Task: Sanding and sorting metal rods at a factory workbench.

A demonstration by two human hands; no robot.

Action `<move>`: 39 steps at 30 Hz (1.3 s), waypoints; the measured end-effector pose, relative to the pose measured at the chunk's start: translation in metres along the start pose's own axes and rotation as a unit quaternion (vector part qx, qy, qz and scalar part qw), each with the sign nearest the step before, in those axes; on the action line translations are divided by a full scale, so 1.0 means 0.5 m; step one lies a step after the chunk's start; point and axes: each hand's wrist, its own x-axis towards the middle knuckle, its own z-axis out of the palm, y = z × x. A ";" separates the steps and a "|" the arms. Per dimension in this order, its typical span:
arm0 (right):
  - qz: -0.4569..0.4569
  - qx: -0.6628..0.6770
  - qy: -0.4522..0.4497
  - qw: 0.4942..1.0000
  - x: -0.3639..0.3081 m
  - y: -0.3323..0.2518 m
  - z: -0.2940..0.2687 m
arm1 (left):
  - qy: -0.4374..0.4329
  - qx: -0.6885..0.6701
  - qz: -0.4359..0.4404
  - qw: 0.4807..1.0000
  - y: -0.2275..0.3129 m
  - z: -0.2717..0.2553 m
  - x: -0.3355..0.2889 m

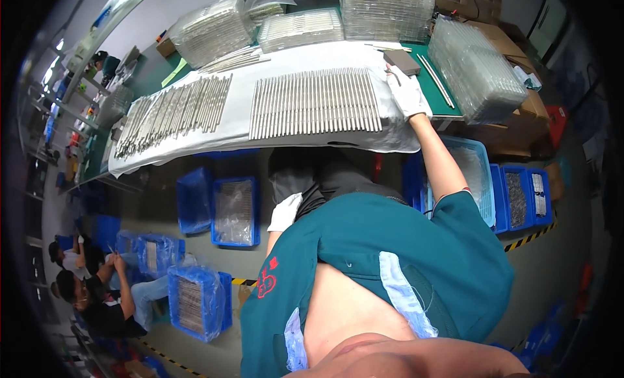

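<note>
Rods [315, 104], slim and silvery, lie side by side in an even row on the white cloth [240, 100] spread over the worktop [146, 73]. Laid parallel like this, they are probably easier to look over one by one, and the cloth seems meant to spare the metal from scuffs. To the left, a looser pile [175, 112] of similar rods overlaps at uneven angles; the strip of bare cloth between likely keeps the two lots from mixing.

The right hand [406, 94], white-gloved, is just beyond the row's right end, fingers bent beside a grey-brown block [403, 62]. Whether they grip that block, merely rest against it or pinch something small, I cannot tell. The left hand [285, 212], also gloved, hangs below the worktop edge beside the dark trousers [325, 175]; its fingers are partly lost there, so its grip cannot be judged, though nothing is seen sticking out of it.

Glare on the stacked clear trays [478, 73] at the right makes their contents hard to read. The light-blue crate [486, 183] below is partly covered by the right arm, and the pile's far-left end runs together.
</note>
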 end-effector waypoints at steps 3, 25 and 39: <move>0.020 0.022 -0.012 0.999 0.000 0.004 0.001 | -0.002 0.027 -0.004 1.000 0.015 -0.004 -0.008; -0.041 -0.019 -0.012 0.999 -0.001 0.009 0.003 | 0.008 -0.112 -0.221 0.969 0.113 -0.033 0.017; -0.052 -0.087 -0.039 0.994 0.001 0.021 0.011 | 0.052 -0.065 -0.176 0.981 0.099 -0.029 -0.017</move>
